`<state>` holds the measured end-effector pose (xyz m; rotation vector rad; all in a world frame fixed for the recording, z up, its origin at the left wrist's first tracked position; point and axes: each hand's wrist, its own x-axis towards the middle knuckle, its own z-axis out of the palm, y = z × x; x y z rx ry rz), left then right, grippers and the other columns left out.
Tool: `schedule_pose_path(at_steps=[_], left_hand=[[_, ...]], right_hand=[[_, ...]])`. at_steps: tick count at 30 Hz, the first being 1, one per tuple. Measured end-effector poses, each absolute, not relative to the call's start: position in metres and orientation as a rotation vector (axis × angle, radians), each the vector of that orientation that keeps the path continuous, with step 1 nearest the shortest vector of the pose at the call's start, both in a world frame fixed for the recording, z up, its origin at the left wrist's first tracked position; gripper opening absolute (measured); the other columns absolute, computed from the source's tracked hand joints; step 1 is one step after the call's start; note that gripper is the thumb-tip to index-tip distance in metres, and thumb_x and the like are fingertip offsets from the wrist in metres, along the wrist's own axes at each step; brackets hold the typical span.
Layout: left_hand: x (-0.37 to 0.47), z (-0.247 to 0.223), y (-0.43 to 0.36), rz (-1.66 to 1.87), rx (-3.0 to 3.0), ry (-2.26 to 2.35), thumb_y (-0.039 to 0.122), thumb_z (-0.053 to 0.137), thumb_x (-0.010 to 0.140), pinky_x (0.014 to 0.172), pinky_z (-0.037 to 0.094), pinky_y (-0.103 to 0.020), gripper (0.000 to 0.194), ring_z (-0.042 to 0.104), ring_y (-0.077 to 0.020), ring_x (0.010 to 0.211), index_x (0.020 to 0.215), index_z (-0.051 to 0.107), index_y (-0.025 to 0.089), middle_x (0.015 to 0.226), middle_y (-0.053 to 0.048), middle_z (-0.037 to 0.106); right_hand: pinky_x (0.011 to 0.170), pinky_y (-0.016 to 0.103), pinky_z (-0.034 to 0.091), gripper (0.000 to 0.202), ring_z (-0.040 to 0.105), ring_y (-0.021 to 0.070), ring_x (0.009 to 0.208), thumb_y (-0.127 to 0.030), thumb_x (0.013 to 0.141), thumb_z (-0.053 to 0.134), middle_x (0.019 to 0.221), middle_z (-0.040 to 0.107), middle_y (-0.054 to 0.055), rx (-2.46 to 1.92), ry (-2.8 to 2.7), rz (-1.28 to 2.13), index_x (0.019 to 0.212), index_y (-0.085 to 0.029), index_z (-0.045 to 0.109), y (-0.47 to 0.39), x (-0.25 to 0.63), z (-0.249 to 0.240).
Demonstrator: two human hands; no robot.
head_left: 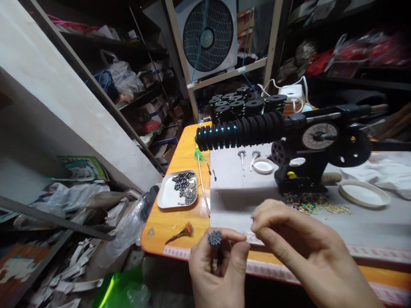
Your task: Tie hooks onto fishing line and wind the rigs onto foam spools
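My left hand (pixel 221 265) is closed around a bundle of thin stems with grey tips (pixel 214 237), which points up out of the curled fingers. Its thumb and forefinger nearly meet at the right. Close beside it, my right hand (pixel 302 239) has its thumb and forefinger pressed together; whatever is between them is too small to make out. A beige, rough-looking piece (pixel 269 207) shows behind the right forefinger, and its kind is unclear. On the table left of my hands lies a similar bundle with orange tips (pixel 186 230).
A black geared machine (pixel 305 137) with a ringed shaft stands behind my hands, above scattered coloured beads (pixel 310 203). A white tray (pixel 165 199) holds small dark and metallic parts. Two grey-tipped bundles (pixel 242 159) lie near a small white dish (pixel 263 166). Black spools (pixel 237 105) stand behind.
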<state>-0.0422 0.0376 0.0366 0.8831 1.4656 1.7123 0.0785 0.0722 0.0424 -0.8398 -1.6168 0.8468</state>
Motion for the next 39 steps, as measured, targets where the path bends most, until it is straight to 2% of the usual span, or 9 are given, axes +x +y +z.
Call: schedule_pose_path(at_steps=[6, 14, 17, 20, 23, 27, 31, 35, 39], left_hand=[[-0.044, 0.034, 0.039, 1.774, 0.873, 1.383, 0.043, 0.084, 0.065, 0.051, 0.044, -0.016, 0.027, 0.056, -0.0101, 0.055, 0.06, 0.07, 0.02, 0.058, 0.001, 0.063], [-0.045, 0.03, 0.039, 1.754, 0.931, 1.382, 0.046, 0.082, 0.068, 0.051, 0.044, -0.016, 0.03, 0.053, -0.0098, 0.054, 0.062, 0.069, 0.019, 0.059, 0.001, 0.06], [-0.042, 0.032, 0.036, 1.729, 0.977, 1.466, 0.042, 0.082, 0.069, 0.049, 0.043, -0.015, 0.024, 0.055, -0.0099, 0.056, 0.07, 0.072, 0.021, 0.064, 0.001, 0.062], [-0.04, 0.033, 0.033, 1.767, 1.064, 1.455, 0.034, 0.08, 0.073, 0.042, 0.036, -0.014, 0.014, 0.054, -0.0089, 0.053, 0.073, 0.073, 0.022, 0.063, 0.001, 0.063], [-0.041, 0.033, 0.034, 1.858, 1.2, 1.351, 0.027, 0.077, 0.077, 0.049, 0.041, -0.017, 0.011, 0.057, -0.01, 0.055, 0.068, 0.073, 0.022, 0.062, 0.001, 0.065], [-0.041, 0.032, 0.037, 1.909, 1.263, 1.33, 0.022, 0.08, 0.074, 0.056, 0.046, -0.018, 0.007, 0.059, -0.0105, 0.058, 0.068, 0.075, 0.024, 0.059, 0.003, 0.063], [-0.039, 0.026, 0.038, 1.902, 1.136, 1.441, 0.032, 0.083, 0.069, 0.052, 0.047, -0.017, 0.014, 0.06, -0.0109, 0.055, 0.066, 0.075, 0.022, 0.059, 0.002, 0.064], [-0.038, 0.017, 0.039, 1.833, 1.083, 1.53, 0.041, 0.083, 0.066, 0.048, 0.047, -0.016, 0.022, 0.06, -0.0106, 0.053, 0.065, 0.074, 0.021, 0.061, 0.001, 0.066], [-0.037, 0.01, 0.04, 1.876, 1.162, 1.627, 0.033, 0.08, 0.07, 0.054, 0.05, -0.016, 0.013, 0.064, -0.0116, 0.057, 0.069, 0.073, 0.022, 0.064, 0.002, 0.069]], right_hand=[[0.059, 0.015, 0.049, 0.008, 0.058, 0.0102, 0.071, -0.024, 0.092, 0.059, 0.079, 0.058, -0.002, -0.831, -1.597, 0.847, 0.084, -0.026, 0.061, 0.072, 0.08, 0.043], [0.061, 0.017, 0.049, 0.01, 0.057, 0.012, 0.074, -0.02, 0.093, 0.058, 0.081, 0.057, 0.0, -0.81, -1.595, 0.821, 0.084, -0.025, 0.059, 0.072, 0.079, 0.041], [0.061, 0.018, 0.049, 0.009, 0.058, 0.012, 0.074, -0.02, 0.093, 0.057, 0.081, 0.058, 0.0, -0.802, -1.623, 0.819, 0.085, -0.024, 0.059, 0.072, 0.081, 0.041], [0.063, 0.021, 0.05, 0.008, 0.06, 0.0125, 0.074, -0.018, 0.093, 0.057, 0.081, 0.06, 0.0, -0.782, -1.675, 0.829, 0.088, -0.024, 0.06, 0.071, 0.083, 0.04], [0.065, 0.022, 0.051, 0.009, 0.063, 0.0131, 0.076, -0.017, 0.093, 0.057, 0.082, 0.064, 0.0, -0.757, -1.721, 0.794, 0.091, -0.024, 0.062, 0.069, 0.085, 0.04], [0.083, 0.019, 0.053, 0.022, 0.066, 0.0127, 0.099, -0.017, 0.095, 0.053, 0.105, 0.069, 0.001, -0.852, -1.773, 0.636, 0.111, -0.028, 0.064, 0.067, 0.091, 0.037], [0.102, 0.023, 0.046, 0.034, 0.057, 0.0135, 0.122, -0.023, 0.098, 0.048, 0.127, 0.063, 0.002, -1.024, -1.776, 0.478, 0.131, -0.032, 0.054, 0.063, 0.11, 0.025], [0.105, 0.026, 0.043, 0.036, 0.053, 0.0166, 0.126, -0.025, 0.097, 0.05, 0.132, 0.059, 0.002, -1.173, -1.677, 0.374, 0.132, -0.032, 0.052, 0.056, 0.137, 0.006], [0.102, 0.031, 0.046, 0.036, 0.057, 0.0199, 0.121, -0.022, 0.095, 0.052, 0.126, 0.062, 0.004, -1.277, -1.655, 0.184, 0.13, -0.03, 0.052, 0.044, 0.176, -0.009]])
